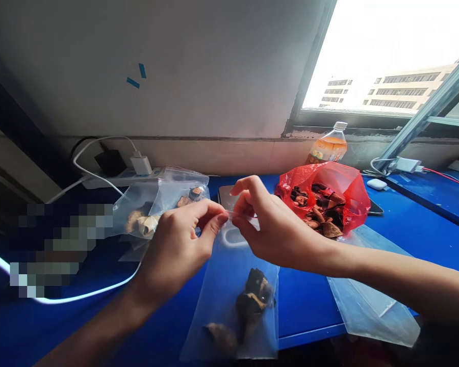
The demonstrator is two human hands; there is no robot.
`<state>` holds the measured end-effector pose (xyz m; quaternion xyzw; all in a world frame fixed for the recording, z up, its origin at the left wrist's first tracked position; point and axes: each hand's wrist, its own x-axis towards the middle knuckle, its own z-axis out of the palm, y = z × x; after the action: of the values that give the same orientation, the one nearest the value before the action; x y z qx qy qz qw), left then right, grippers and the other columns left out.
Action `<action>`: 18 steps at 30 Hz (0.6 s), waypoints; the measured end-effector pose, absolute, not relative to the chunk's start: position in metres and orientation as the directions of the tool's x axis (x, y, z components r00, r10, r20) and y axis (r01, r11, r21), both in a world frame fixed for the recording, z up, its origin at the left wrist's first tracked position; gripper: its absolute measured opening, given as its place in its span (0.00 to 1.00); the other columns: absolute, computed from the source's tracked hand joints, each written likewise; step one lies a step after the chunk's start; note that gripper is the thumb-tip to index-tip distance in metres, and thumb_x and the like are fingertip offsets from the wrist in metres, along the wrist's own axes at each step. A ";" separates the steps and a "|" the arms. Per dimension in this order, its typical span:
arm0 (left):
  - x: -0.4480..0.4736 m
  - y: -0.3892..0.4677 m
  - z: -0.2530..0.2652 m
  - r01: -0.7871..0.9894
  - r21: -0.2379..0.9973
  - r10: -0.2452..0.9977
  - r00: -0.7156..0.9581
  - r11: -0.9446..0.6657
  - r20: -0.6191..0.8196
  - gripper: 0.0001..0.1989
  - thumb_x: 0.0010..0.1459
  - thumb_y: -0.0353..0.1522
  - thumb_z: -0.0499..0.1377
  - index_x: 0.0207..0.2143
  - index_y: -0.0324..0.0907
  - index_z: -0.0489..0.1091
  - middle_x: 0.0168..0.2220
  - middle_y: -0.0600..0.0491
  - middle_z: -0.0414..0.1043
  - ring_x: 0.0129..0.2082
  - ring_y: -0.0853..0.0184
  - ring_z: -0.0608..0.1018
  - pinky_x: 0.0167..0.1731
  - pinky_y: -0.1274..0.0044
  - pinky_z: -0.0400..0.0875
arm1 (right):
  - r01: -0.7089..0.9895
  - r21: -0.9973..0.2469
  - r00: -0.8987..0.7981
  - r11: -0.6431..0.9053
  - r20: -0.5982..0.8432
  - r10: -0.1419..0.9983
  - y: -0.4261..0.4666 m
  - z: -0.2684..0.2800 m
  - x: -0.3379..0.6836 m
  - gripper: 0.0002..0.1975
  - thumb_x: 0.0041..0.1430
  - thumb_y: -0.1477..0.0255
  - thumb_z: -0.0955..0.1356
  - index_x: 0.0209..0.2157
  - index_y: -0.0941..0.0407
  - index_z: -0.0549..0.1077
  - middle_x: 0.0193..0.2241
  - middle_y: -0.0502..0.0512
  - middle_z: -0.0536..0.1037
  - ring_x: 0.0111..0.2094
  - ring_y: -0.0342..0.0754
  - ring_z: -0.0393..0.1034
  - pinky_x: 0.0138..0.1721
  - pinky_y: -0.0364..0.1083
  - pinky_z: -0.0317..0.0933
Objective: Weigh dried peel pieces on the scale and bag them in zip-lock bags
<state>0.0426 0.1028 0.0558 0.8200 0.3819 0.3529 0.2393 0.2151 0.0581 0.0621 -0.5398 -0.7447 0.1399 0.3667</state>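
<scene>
A clear zip bag (214, 290) hangs from my hands over the front of the blue table, with several dark brown dried pieces (254, 295) in its lower part. My left hand (193, 229) pinches the bag's top edge between thumb and forefinger. Close beside it, my right hand (262, 219) is also closed on that edge, thumb against fingers. Beyond my right hand stands an open red plastic bag (352, 178) filled with more dried brown pieces (325, 209). Left of my hands lie filled clear bags (176, 191) with similar pieces inside.
Flat clear bags (378, 306) lie at the table's front right edge. A drink bottle (331, 142) stands behind the red bag. Chargers (141, 164) and a white cable (95, 295) occupy the left side. A white earbud case (377, 184) rests at right.
</scene>
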 end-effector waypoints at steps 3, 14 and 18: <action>0.041 0.098 0.064 0.473 0.623 0.781 0.432 -0.623 0.452 0.10 0.61 0.40 0.58 0.32 0.46 0.76 0.27 0.59 0.77 0.24 0.70 0.73 0.21 0.80 0.62 | 0.669 -0.619 -0.139 0.411 0.439 0.888 0.053 0.061 0.219 0.16 0.57 0.80 0.63 0.45 0.54 0.57 0.30 0.47 0.72 0.30 0.43 0.67 0.32 0.43 0.61; 0.023 0.099 0.082 0.550 0.616 0.825 0.336 -0.564 0.455 0.12 0.60 0.44 0.58 0.33 0.46 0.74 0.29 0.59 0.77 0.26 0.70 0.75 0.22 0.83 0.66 | 0.679 -0.634 -0.082 0.369 0.434 0.897 0.045 0.058 0.236 0.12 0.60 0.77 0.64 0.44 0.54 0.59 0.32 0.50 0.72 0.33 0.42 0.68 0.33 0.42 0.64; 0.023 0.094 0.090 0.561 0.676 0.876 0.245 -0.478 0.416 0.15 0.58 0.47 0.59 0.35 0.46 0.75 0.28 0.59 0.77 0.23 0.71 0.75 0.20 0.84 0.66 | 0.705 -0.609 -0.073 0.362 0.446 0.892 0.038 0.060 0.237 0.11 0.60 0.76 0.64 0.44 0.55 0.59 0.33 0.50 0.72 0.33 0.42 0.68 0.34 0.43 0.64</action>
<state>0.0228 0.0944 0.0901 0.7636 0.4703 0.3951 0.1992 0.2373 0.0380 0.0598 -0.5524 -0.7230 0.1173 0.3979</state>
